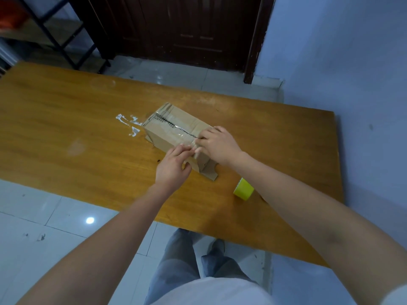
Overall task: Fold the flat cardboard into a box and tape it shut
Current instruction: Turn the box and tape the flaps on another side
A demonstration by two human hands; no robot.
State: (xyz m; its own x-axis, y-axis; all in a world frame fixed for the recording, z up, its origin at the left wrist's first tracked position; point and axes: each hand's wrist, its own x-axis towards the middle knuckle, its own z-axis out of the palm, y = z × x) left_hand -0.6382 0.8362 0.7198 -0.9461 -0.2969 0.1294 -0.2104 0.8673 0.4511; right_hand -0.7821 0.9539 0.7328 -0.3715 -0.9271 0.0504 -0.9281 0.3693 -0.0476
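A small brown cardboard box [169, 130] stands folded on the wooden table [66, 119], its top seam running from far left to near right, with clear tape along it. My right hand [218, 144] lies on the near end of the top, fingers pressing the tape down. My left hand [174, 166] is at the near left corner of the box, its fingertips touching the tape end beside the right hand's fingers. A loose flap [211, 171] sticks out at the bottom near end. A yellow tape roll [243, 189] lies on the table under my right forearm.
White torn scraps or residue [130, 124] lie on the table left of the box. The table's near edge runs just past the tape roll. Behind the table are a dark wooden door [176, 29] and a metal shelf [44, 29]; a wall stands to the right.
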